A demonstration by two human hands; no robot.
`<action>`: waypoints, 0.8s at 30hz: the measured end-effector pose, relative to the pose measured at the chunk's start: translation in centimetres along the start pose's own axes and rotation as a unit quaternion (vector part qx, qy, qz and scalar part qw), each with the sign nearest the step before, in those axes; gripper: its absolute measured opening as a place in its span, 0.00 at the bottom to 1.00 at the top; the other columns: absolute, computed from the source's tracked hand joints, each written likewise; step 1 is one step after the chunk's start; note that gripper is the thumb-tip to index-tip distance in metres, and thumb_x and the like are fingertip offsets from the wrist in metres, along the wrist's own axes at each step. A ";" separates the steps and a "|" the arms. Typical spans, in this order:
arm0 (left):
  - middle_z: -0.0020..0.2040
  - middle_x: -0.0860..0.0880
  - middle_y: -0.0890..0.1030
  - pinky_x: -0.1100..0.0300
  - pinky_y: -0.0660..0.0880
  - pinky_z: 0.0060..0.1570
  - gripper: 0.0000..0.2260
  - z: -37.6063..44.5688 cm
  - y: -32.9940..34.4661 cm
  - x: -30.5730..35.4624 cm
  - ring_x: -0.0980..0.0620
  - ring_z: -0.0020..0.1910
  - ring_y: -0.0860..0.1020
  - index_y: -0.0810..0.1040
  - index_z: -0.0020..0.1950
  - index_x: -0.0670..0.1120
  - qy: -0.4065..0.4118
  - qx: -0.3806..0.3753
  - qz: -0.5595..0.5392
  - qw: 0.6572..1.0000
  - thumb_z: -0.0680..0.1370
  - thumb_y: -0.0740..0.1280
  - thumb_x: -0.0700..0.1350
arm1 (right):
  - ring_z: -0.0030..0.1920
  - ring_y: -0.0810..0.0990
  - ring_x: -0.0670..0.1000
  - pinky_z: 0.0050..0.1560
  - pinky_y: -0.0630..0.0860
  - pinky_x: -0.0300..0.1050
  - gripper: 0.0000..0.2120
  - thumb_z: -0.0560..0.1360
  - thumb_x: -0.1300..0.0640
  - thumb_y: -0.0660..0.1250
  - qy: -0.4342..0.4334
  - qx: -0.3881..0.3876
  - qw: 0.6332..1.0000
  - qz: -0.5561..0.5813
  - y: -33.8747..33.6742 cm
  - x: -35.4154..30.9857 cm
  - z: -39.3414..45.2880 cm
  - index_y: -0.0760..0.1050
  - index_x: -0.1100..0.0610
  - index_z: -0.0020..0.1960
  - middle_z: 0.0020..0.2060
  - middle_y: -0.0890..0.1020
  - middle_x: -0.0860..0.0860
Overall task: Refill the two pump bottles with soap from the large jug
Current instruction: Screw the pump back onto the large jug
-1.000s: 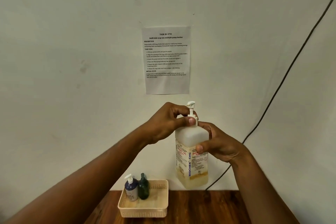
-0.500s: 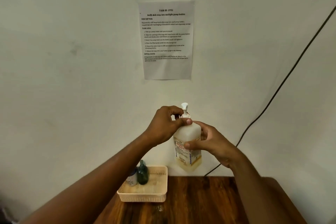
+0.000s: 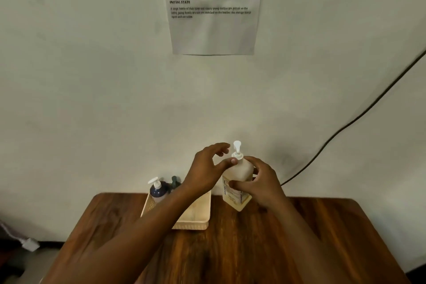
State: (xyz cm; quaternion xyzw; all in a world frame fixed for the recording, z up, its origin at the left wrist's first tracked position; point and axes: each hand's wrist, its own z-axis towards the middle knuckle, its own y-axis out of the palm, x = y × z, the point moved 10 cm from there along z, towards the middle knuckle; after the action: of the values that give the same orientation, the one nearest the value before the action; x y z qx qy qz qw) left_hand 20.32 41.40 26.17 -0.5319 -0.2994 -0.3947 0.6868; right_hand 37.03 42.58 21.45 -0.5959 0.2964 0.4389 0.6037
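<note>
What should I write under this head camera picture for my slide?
Right hand holds the soap jug on the table; left hand at its pump.

Your right hand (image 3: 260, 183) wrapped round the large soap jug (image 3: 237, 182), tilted over the wooden table (image 3: 253, 249), your left hand (image 3: 207, 172) loose at its white pump head (image 3: 237, 148), thumb touching the collar, left of the jug a cream basket (image 3: 196, 217) holding two pump bottles, a dark blue one (image 3: 158, 190) and a green one (image 3: 174, 181).
</note>
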 end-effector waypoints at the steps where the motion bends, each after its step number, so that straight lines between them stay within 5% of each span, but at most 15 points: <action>1: 0.64 0.56 0.82 0.61 0.74 0.59 0.22 0.1 0.5 -1.6 0.58 0.61 0.78 0.78 0.70 0.51 -0.013 -0.004 0.001 1.000 0.79 0.70 0.59 | 0.55 0.80 0.43 0.50 0.80 0.40 0.35 0.62 0.45 0.82 0.002 0.002 1.000 0.000 0.3 1.1 0.5 0.74 0.43 0.66 0.56 0.79 0.38; 5: 0.76 0.53 0.74 0.50 0.69 0.72 0.31 -0.3 2.4 -8.0 0.54 0.73 0.71 0.68 0.79 0.55 -0.070 -0.027 0.008 0.997 0.78 0.59 0.67 | 0.56 0.78 0.41 0.50 0.77 0.36 0.35 0.62 0.48 0.83 0.014 0.009 1.000 -0.004 1.6 5.3 2.5 0.74 0.42 0.66 0.57 0.79 0.36; 9: 0.82 0.55 0.63 0.54 0.59 0.74 0.31 -0.4 4.0 -13.1 0.53 0.79 0.62 0.59 0.82 0.58 -0.086 -0.035 0.046 0.995 0.81 0.55 0.68 | 0.56 0.77 0.36 0.47 0.75 0.29 0.35 0.63 0.51 0.84 0.037 0.008 0.999 0.006 3.2 9.4 4.4 0.74 0.41 0.66 0.57 0.79 0.36; 12: 0.82 0.56 0.62 0.58 0.55 0.72 0.32 -0.4 4.7 -15.7 0.62 0.76 0.58 0.56 0.82 0.59 -0.079 -0.026 0.056 0.995 0.81 0.55 0.69 | 0.56 0.75 0.29 0.44 0.73 0.23 0.35 0.63 0.54 0.84 0.044 0.021 0.999 0.016 4.2 12.2 5.4 0.73 0.39 0.64 0.56 0.78 0.33; 17: 0.83 0.57 0.57 0.48 0.52 0.79 0.37 -0.7 6.2 -20.2 0.58 0.82 0.52 0.54 0.83 0.58 -0.105 -0.041 0.073 0.991 0.77 0.51 0.73 | 0.61 0.76 0.47 0.59 0.78 0.45 0.37 0.64 0.59 0.84 0.055 0.060 0.997 -0.002 5.5 17.1 6.5 0.74 0.53 0.70 0.63 0.75 0.47; 22: 0.84 0.58 0.56 0.45 0.53 0.81 0.36 -1.5 7.2 -22.8 0.57 0.83 0.51 0.53 0.83 0.60 -0.114 -0.043 0.070 0.990 0.78 0.53 0.72 | 0.62 0.76 0.47 0.54 0.73 0.28 0.36 0.66 0.62 0.83 0.059 0.062 0.996 -0.021 6.7 20.4 7.0 0.74 0.53 0.71 0.64 0.74 0.47; 24: 0.84 0.59 0.55 0.45 0.53 0.80 0.35 -1.5 7.6 -23.7 0.57 0.83 0.50 0.53 0.83 0.61 -0.117 -0.043 0.074 0.990 0.79 0.53 0.72 | 0.64 0.75 0.47 0.56 0.74 0.29 0.35 0.66 0.63 0.82 0.060 0.064 0.996 -0.019 7.1 21.7 7.3 0.74 0.51 0.70 0.65 0.74 0.46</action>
State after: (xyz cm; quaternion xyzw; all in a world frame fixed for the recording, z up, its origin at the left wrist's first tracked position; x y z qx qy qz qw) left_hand 14.73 46.22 2.34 -0.6238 -0.3204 -0.2908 0.6509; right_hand 39.04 52.88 -0.13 -0.5871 0.3481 0.3709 0.6298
